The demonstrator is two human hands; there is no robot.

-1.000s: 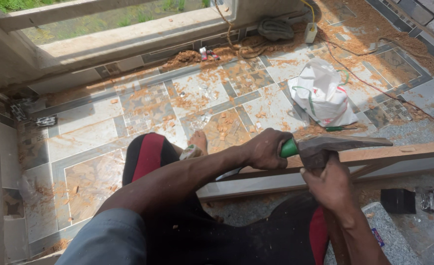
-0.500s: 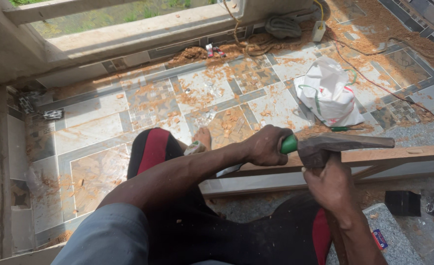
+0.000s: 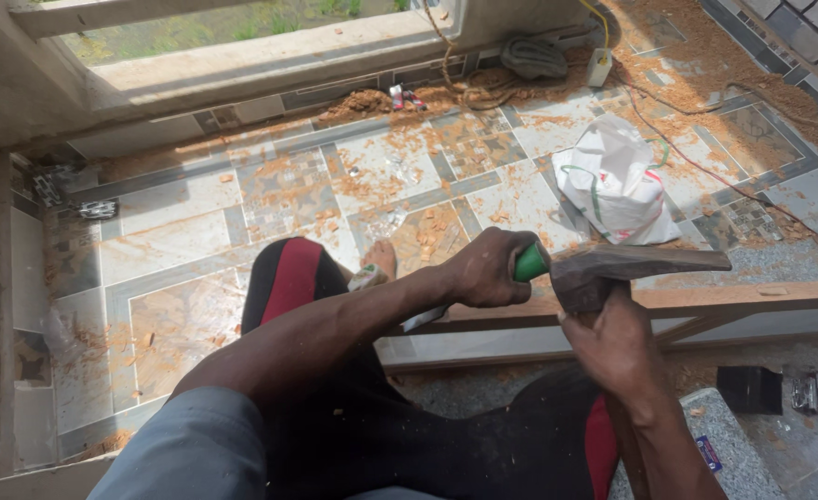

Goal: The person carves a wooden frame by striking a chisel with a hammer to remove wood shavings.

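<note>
My left hand (image 3: 487, 268) clamps the hammer's green handle (image 3: 530, 262), its head (image 3: 631, 267) over the wooden strip (image 3: 751, 298); my right hand (image 3: 612, 343) fingers grip beneath. Tiled floor (image 3: 177, 241) lies open beyond.

The hammer (image 3: 612, 268) head has tipped slightly, its thin end now a little higher over the wooden strip (image 3: 751, 298); the view has drifted so the white bag (image 3: 617, 181) sits lower

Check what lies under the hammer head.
Under the hammer head, the right hand is closed around something it hides. A wooden strip runs behind. The left hand grips the green handle.
</note>
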